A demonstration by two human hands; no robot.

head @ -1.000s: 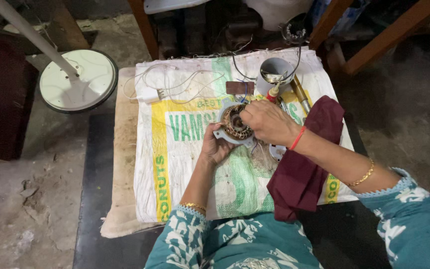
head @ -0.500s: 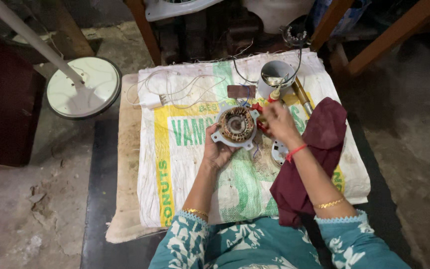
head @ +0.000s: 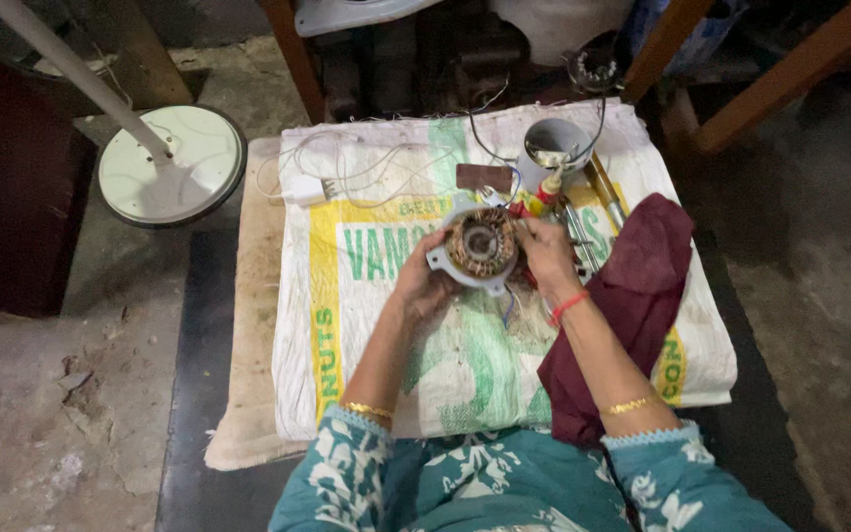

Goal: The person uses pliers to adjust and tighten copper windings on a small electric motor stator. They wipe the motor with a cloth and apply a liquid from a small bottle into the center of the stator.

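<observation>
A round fan motor (head: 478, 246) with copper windings in a grey housing is held up over a white woven sack (head: 386, 325). My left hand (head: 424, 281) grips its left side and underside. My right hand (head: 547, 254) holds its right edge, a red thread on the wrist. Thin wires hang from the motor below my hands. A dark red cloth (head: 632, 305) lies under my right forearm.
A grey plastic cup-shaped housing (head: 552, 148) with wires, a screwdriver (head: 603, 192) and a small brown block (head: 483, 177) lie on the sack's far side. A white cord and plug (head: 312, 187) rest at the far left. A white fan stand base (head: 171, 166) sits on the floor at left. Wooden furniture legs stand behind.
My right hand moved off the top of the motor to its right edge, uncovering the windings. The motor is tilted more toward me.
</observation>
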